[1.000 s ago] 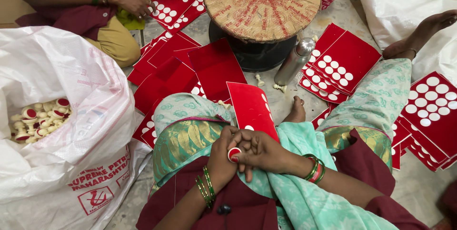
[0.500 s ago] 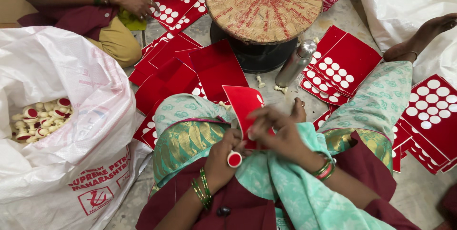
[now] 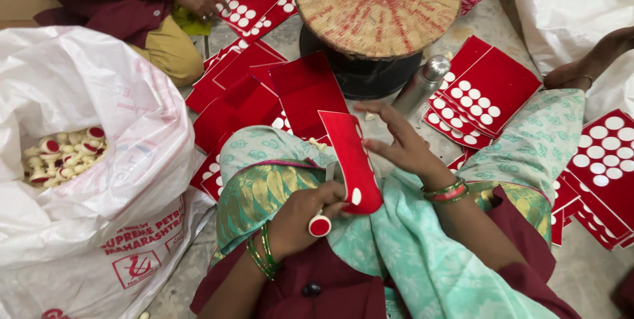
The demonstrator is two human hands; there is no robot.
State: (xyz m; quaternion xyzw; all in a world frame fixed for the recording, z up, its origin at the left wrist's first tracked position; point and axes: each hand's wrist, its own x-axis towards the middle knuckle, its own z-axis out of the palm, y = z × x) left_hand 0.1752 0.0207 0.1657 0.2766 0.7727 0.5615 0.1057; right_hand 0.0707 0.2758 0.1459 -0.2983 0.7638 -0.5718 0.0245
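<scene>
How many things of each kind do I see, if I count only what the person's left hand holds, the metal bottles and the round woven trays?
Red card, in the left hand: 1
Red-topped round piece, same hand: 1
Steel bottle: 1
Round woven tray: 1
Total: 4

Red card with white dots; small red-and-white disc; green bangles; mint floral sari with green-gold border; white sack; red-streaked straw tray.

Left hand pinched shut in a grip, right hand spread open.
</scene>
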